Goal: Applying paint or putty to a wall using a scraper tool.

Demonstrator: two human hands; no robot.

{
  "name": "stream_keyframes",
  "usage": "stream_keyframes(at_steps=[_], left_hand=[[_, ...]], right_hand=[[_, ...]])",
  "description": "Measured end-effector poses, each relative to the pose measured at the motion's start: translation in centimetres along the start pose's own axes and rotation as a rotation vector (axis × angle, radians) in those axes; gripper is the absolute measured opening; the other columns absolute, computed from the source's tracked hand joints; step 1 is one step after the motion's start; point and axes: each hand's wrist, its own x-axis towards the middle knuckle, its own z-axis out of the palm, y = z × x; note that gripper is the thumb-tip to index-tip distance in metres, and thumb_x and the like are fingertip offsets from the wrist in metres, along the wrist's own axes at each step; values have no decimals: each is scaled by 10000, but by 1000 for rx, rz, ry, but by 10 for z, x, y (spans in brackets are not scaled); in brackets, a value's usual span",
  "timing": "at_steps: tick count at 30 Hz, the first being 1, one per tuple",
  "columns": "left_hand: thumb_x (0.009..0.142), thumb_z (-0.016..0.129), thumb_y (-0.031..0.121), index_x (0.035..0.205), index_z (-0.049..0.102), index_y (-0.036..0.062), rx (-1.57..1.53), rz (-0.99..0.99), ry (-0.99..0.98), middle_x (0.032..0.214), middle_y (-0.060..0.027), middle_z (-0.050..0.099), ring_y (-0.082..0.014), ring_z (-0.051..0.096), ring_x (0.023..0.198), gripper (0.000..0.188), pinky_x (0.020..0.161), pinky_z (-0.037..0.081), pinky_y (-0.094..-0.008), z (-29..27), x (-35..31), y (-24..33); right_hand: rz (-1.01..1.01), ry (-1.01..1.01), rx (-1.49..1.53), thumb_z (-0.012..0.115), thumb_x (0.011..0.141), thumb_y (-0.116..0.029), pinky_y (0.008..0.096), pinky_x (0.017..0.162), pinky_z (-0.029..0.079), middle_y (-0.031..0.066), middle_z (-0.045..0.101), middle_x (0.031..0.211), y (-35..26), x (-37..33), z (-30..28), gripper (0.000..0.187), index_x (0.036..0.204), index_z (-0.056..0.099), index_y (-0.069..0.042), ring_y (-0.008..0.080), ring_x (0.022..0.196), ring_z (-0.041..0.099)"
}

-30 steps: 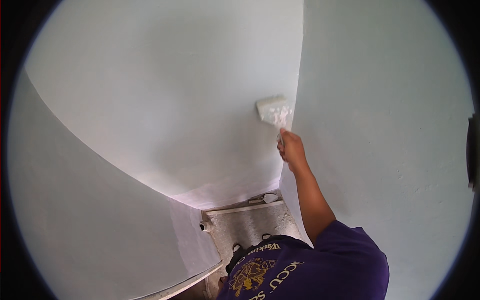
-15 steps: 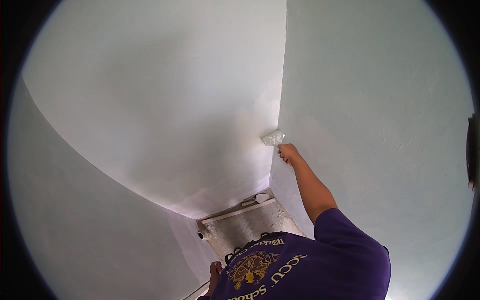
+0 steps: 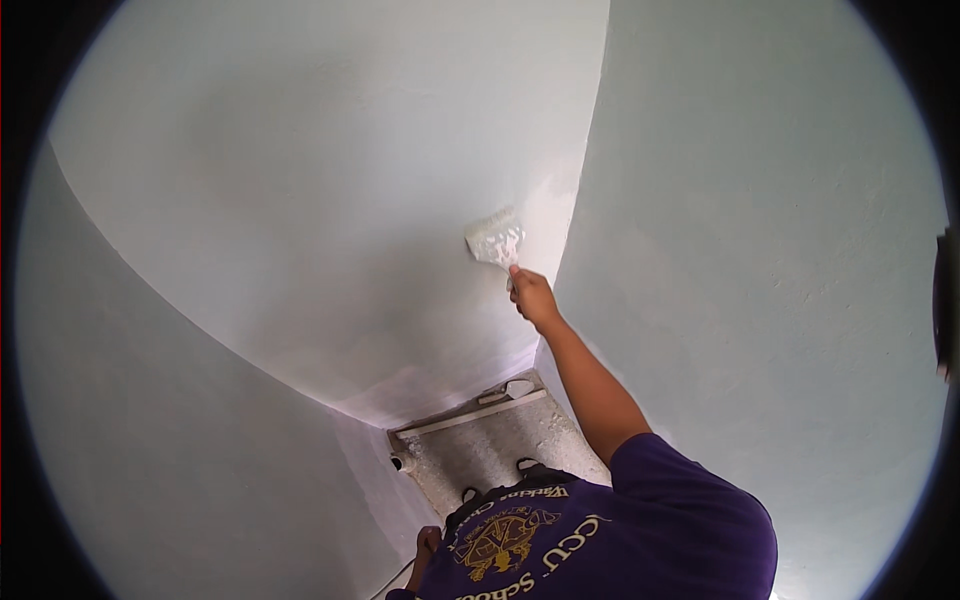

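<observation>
My right hand (image 3: 533, 297) is closed round the handle of a wide, flat paint brush (image 3: 497, 240) spattered with white. The arm is stretched out, and the bristles are up against the pale wall (image 3: 430, 180) ahead, a little left of the corner. A lighter patch shows on that wall between the brush and the corner. Low beside my purple shirt (image 3: 620, 530) hangs my left hand (image 3: 428, 541), dark and small in view. Its fingers are mostly hidden, so I cannot tell whether it holds anything.
Side walls (image 3: 760, 250) close in on the right and left. On the rough floor (image 3: 480, 440) a pale strip (image 3: 470, 415) runs along the far wall, with a small white object (image 3: 519, 388) behind it. A pipe end (image 3: 401, 462) sticks out at the left wall's foot.
My right hand has moved the brush left and up, away from the corner onto the wall ahead. The view has shifted slightly; my left hand stays low by my side.
</observation>
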Motion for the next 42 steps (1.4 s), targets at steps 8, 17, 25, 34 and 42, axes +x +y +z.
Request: stream_keyframes(at_steps=[8, 17, 25, 34, 42], left_hand=[[736, 588, 328, 691, 607, 39, 107, -198, 36, 606, -178, 571, -349, 585, 608, 292, 523, 439, -430, 9, -26, 2], [740, 580, 321, 678, 604, 41, 169, -165, 166, 596, -176, 569, -345, 585, 602, 288, 524, 437, -435, 27, -50, 8], [744, 572, 315, 667, 600, 42, 266, -201, 319, 587, -175, 567, -342, 585, 597, 285, 526, 435, -440, 35, -20, 38], [782, 455, 274, 620, 567, 17, -354, -708, 100, 535, -134, 542, -246, 583, 538, 324, 506, 454, -379, 48, -35, 114], [762, 515, 232, 815, 607, -10, 52, -866, 27, 887, -211, 632, -374, 599, 854, 265, 770, 486, -413, 136, -64, 193]], right_hand=[[559, -6, -40, 449, 917, -395, 263, 336, 236, 24, 433, 526, 83, -19, 19, 403, 756, 530, -34, 109, 361, 329], [-77, -65, 297, 443, 938, -377, 219, 346, 248, -15, 420, 512, -99, -43, 28, 383, 705, 506, -79, 61, 379, 336], [131, -42, 125, 427, 933, -441, 232, 330, 230, -18, 396, 502, 72, -18, 52, 433, 667, 472, -103, 79, 358, 308], [664, -210, 153, 427, 927, -378, 258, 330, 246, -5, 406, 514, 134, -22, 45, 367, 753, 495, -62, 96, 364, 336], [4, -456, 187, 375, 971, -341, 234, 329, 279, -7, 391, 517, 19, -60, 112, 338, 752, 442, -92, 94, 378, 355]])
